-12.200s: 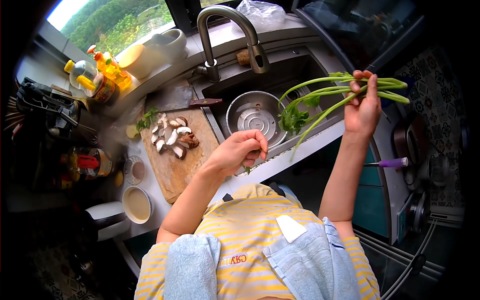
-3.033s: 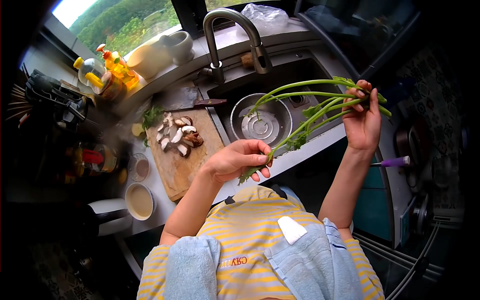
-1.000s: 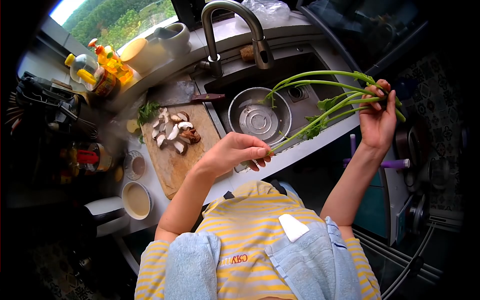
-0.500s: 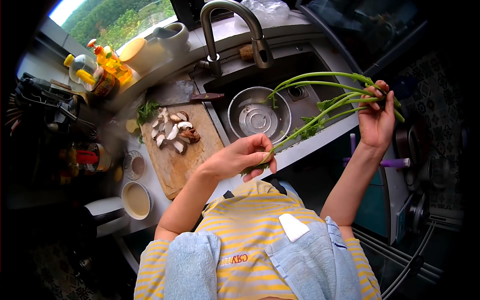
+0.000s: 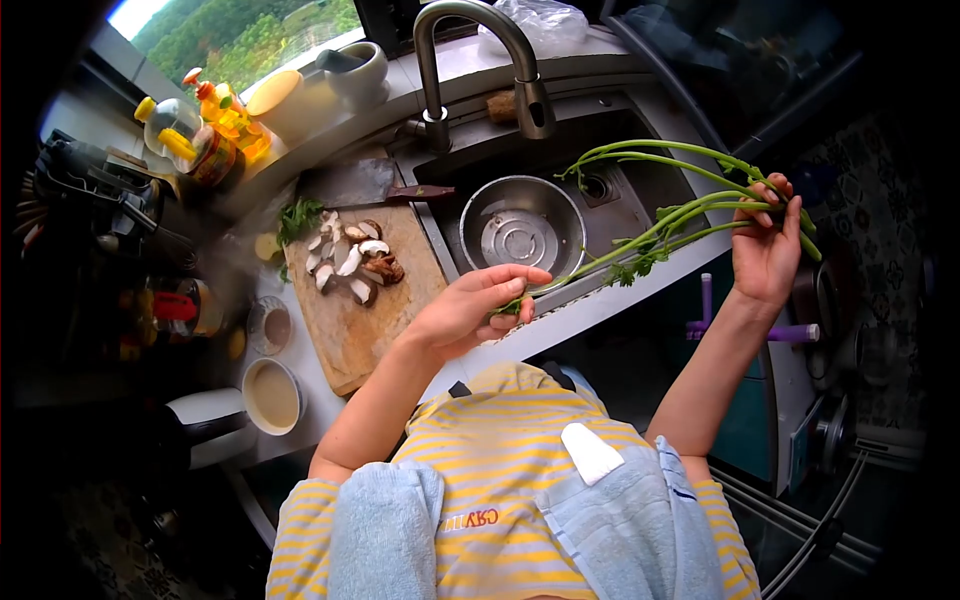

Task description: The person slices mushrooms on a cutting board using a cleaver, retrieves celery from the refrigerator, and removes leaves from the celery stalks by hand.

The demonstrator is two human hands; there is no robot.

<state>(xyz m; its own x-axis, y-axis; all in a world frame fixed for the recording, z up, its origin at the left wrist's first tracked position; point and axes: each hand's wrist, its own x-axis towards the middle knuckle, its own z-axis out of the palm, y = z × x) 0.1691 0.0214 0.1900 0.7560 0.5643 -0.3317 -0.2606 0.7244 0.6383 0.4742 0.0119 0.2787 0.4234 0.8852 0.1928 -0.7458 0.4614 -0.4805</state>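
Note:
My right hand [image 5: 768,250] is closed around a small bunch of celery [image 5: 700,207], held over the right side of the sink. Its thin green stalks reach out to the left, some with leafy ends hanging down. My left hand [image 5: 465,315] pinches the leafy tip of one stalk near the sink's front edge, a bit of green showing between thumb and fingers. Beneath the stalks, a round metal basin [image 5: 522,235] sits in the sink [image 5: 640,125]. What lies inside my left palm is hidden.
Left of the sink, a wooden cutting board [image 5: 370,335] carries cut mushrooms [image 5: 348,260] and green leaves [image 5: 298,220]. A cleaver [image 5: 360,182] lies at its far edge. The faucet [image 5: 535,105] arches over the sink. A bowl of cloudy liquid [image 5: 272,398] stands near the left counter edge.
My left hand has shifted slightly left and up, and less leaf shows below its fingers. My right hand keeps hold of the celery. The whole view has tilted a little.

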